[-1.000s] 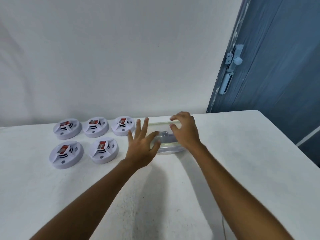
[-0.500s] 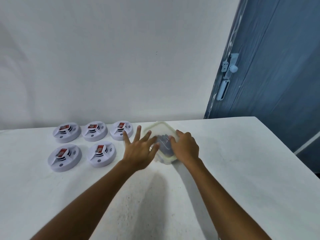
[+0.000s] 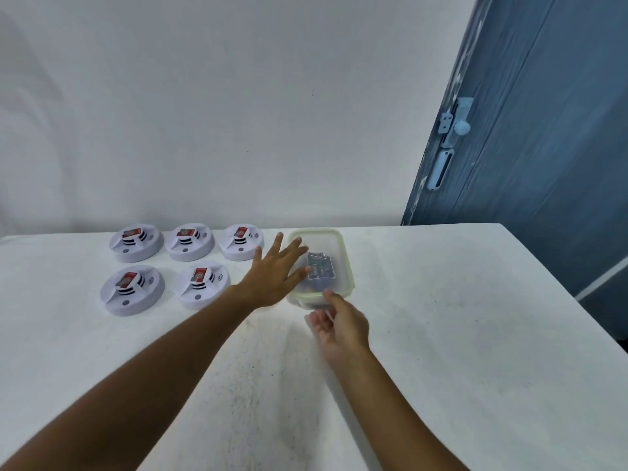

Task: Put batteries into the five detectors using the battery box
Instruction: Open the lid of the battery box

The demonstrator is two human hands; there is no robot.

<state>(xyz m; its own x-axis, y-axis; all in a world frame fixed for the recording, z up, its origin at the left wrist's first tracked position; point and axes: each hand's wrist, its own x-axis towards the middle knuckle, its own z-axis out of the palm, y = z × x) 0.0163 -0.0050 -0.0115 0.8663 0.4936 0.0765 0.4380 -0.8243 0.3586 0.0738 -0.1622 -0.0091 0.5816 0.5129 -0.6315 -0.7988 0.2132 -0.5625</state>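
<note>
Battery box (image 3: 339, 253): sitting on the white bench (image 3: 458, 334), lid on, dark batteries (image 3: 319, 271) showing through the clear plastic.
Left hand (image 3: 275, 277): lying flat with fingers spread, pressing on the box's left side.
Right hand (image 3: 339, 326): blurred, fingers curling at the box's near end; grip cannot be told.
Detectors (image 3: 198, 283): five lying in two rows left of the box, red-labelled.
Door (image 3: 543, 130): standing beyond the box, to its right.
</note>
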